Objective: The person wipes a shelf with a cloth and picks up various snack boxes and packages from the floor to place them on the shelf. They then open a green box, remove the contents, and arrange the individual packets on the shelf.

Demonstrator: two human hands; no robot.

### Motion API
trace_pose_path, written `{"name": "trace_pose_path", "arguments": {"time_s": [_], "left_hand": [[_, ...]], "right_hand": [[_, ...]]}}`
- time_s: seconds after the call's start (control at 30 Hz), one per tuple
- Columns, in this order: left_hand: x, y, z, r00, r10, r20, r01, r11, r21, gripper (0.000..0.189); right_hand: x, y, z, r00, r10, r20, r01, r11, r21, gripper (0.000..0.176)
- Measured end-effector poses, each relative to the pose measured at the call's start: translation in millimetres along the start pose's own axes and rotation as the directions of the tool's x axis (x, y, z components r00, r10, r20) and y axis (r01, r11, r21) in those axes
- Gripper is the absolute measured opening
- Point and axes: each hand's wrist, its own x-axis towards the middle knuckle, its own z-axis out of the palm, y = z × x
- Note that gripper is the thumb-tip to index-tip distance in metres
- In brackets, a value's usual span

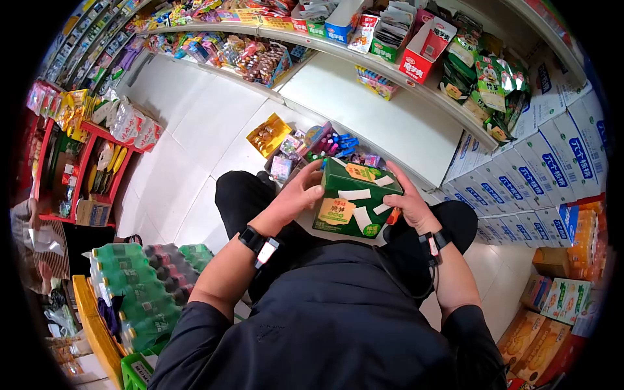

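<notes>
Between both hands is a green snack box point(335, 192) with white strips and pale orange labels printed on it, held above my lap. My left hand point(298, 198) grips its left side, thumb near the front edge. At the opposite side, my right hand point(411, 200) wraps the right edge with its thumb on the front. Just beyond the box, a bin of small colourful packets point(338, 144) sits on the floor. A yellow snack bag point(268, 134) lies against that bin's left side.
A low white shelf point(364, 104) runs ahead, under a shelf lined with snack boxes and green bags point(491, 81). Stacked white-and-blue cartons point(539, 166) stand at right. Green bottle packs point(133, 292) are at left rear, near another person's striped clothing point(49, 244). A red rack point(84, 162) stands left.
</notes>
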Motion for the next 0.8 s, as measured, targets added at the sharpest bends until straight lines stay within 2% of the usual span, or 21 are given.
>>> {"name": "trace_pose_path", "arguments": {"time_s": [0.03,0.07,0.1,0.13,0.17,0.2,0.23,0.27,0.3,0.33,0.37,0.47,0.5,0.57,0.63,0.7,0.77,0.8], "left_hand": [[0,-7,0,1.000,0.003,0.000,-0.003,1.000,0.000,0.108],[-1,-14,3,1.000,0.013,0.013,-0.013,1.000,-0.002,0.100],[0,-22,3,0.999,0.032,0.003,-0.032,0.999,0.000,0.092],[10,-43,7,0.996,-0.004,0.094,-0.003,0.998,0.069,0.070],[2,-31,16,0.997,0.063,0.052,-0.065,0.996,0.053,0.057],[13,-71,1,0.996,0.084,0.015,-0.084,0.935,0.344,0.063],[8,-54,2,0.999,0.036,-0.016,-0.032,0.977,0.210,0.077],[18,-55,-1,1.000,0.003,-0.015,0.000,0.980,0.200,0.089],[24,-68,1,0.999,0.032,-0.029,-0.023,0.963,0.267,0.095],[25,-68,0,0.998,0.037,-0.052,-0.026,0.978,0.205,0.098],[26,-67,1,0.998,0.044,-0.047,-0.037,0.990,0.133,0.101],[27,-65,-1,0.992,0.077,-0.104,-0.066,0.993,0.099,0.106],[21,-53,0,0.992,0.084,-0.096,-0.075,0.993,0.093,0.106],[1,-10,2,1.000,-0.025,-0.010,0.025,1.000,0.017,0.109],[6,-7,0,1.000,-0.009,-0.008,0.010,0.999,0.041,0.112],[8,-8,2,0.999,0.017,-0.035,-0.013,0.994,0.108,0.113],[6,10,3,0.997,-0.075,0.017,0.073,0.992,0.098,0.108],[9,5,3,0.999,-0.042,-0.010,0.043,0.994,0.096,0.102]], "right_hand": [[-1,1,-2,1.000,0.010,-0.024,-0.010,1.000,0.017,0.094],[-4,4,-4,0.999,0.025,-0.043,-0.024,1.000,0.010,0.090],[-13,8,-16,0.985,0.124,-0.124,-0.129,0.991,-0.040,0.088],[-15,14,-25,0.967,0.201,-0.158,-0.217,0.972,-0.088,0.086],[-5,28,-31,0.986,-0.092,-0.142,0.067,0.982,-0.176,0.083],[-1,14,-13,0.990,-0.110,-0.084,0.107,0.993,-0.040,0.081],[15,12,-10,0.994,-0.062,-0.093,0.064,0.998,0.016,0.080],[26,15,-16,0.993,-0.028,-0.112,0.033,0.999,0.040,0.080],[21,11,-18,0.993,0.027,-0.118,-0.032,0.999,-0.035,0.077],[21,6,-12,0.991,0.075,-0.109,-0.075,0.997,-0.001,0.076],[27,21,-19,0.998,-0.022,-0.056,0.025,0.998,0.064,0.075],[35,37,-23,0.993,-0.058,-0.100,0.074,0.984,0.164,0.083],[35,38,-24,0.997,-0.056,-0.056,0.064,0.983,0.172,0.083],[42,46,-38,0.997,-0.066,-0.046,0.074,0.976,0.204,0.086],[49,54,-49,0.996,-0.081,-0.022,0.084,0.974,0.211,0.088],[56,66,-63,0.999,-0.009,-0.039,0.021,0.946,0.323,0.079],[66,77,-76,1.000,-0.010,-0.015,0.015,0.931,0.365,0.060],[59,63,-59,0.995,0.019,-0.103,0.012,0.956,0.293,0.060]]}}
